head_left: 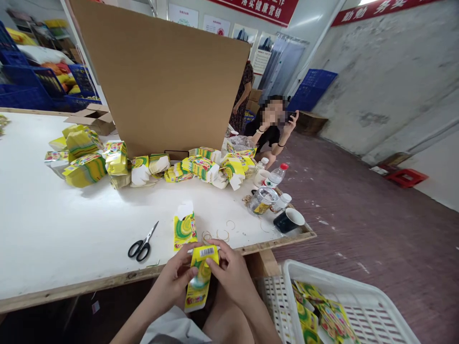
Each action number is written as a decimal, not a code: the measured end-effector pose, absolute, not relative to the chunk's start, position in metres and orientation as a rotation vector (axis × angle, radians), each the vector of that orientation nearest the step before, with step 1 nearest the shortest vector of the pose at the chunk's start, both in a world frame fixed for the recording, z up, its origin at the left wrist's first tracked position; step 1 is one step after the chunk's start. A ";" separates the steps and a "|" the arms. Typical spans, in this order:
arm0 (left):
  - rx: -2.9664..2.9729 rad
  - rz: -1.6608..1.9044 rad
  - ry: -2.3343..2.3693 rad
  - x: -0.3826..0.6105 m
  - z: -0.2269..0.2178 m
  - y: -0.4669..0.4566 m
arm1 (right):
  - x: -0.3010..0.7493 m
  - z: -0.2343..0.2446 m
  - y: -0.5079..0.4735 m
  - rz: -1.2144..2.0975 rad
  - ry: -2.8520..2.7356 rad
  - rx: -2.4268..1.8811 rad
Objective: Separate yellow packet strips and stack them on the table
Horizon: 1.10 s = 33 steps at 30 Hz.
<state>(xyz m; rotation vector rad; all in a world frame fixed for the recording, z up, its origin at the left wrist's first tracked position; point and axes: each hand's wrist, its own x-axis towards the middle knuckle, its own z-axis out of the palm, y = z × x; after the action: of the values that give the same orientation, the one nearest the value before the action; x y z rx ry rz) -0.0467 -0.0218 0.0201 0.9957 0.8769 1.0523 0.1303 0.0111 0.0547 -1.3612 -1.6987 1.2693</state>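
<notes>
Above my lap, just in front of the table edge, a yellow printed carton [201, 279] with green swirls and a barcode is held between both hands. My left hand [179, 272] grips its left side, thumb on the front. On the right edge near the barcode end, my right hand [227, 265] pinches it with the thumb on the front. Another flattened yellow carton [185, 227] lies on the table just beyond, its white flap pointing away. Several thin rubber bands [222, 235] are scattered beside it. Black-handled scissors [142, 243] lie to the left.
Bundled yellow cartons [201, 165] line the table before a tall cardboard sheet [161, 81]. A dark mug [289, 220], a clear jar [263, 200] and bottles stand at the right corner. A white basket [362, 286] holding cartons is at lower right. A person [268, 129] sits beyond.
</notes>
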 end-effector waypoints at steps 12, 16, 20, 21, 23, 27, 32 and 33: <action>0.877 1.063 0.730 -0.045 0.024 -0.020 | 0.137 0.046 0.006 1.083 -1.582 -1.264; 0.934 1.087 0.752 -0.032 0.024 -0.019 | 0.133 0.038 0.003 1.212 -1.335 -1.187; 1.126 1.119 0.855 -0.018 0.026 -0.023 | 0.144 0.040 -0.004 1.174 -1.335 -1.253; 1.215 1.120 0.912 -0.018 0.025 -0.023 | 0.156 0.043 -0.006 1.143 -1.381 -1.301; 1.444 1.115 1.086 -0.026 0.020 -0.021 | 0.197 0.051 -0.012 0.985 -1.507 -1.471; 1.889 1.050 1.542 -0.060 0.001 -0.006 | 0.299 0.060 -0.018 0.191 -1.613 -1.955; 2.060 0.843 1.630 -0.087 -0.015 0.005 | 0.286 0.053 -0.013 0.520 -1.504 -1.976; 2.070 0.842 1.617 -0.088 -0.015 0.005 | 0.262 0.048 -0.010 0.705 -1.487 -1.896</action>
<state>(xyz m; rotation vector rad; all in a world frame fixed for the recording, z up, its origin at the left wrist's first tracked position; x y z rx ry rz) -0.0885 0.0054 -0.0146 2.0704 1.6174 0.8417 0.2616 -0.0104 0.0484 -1.8962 -1.4865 0.7054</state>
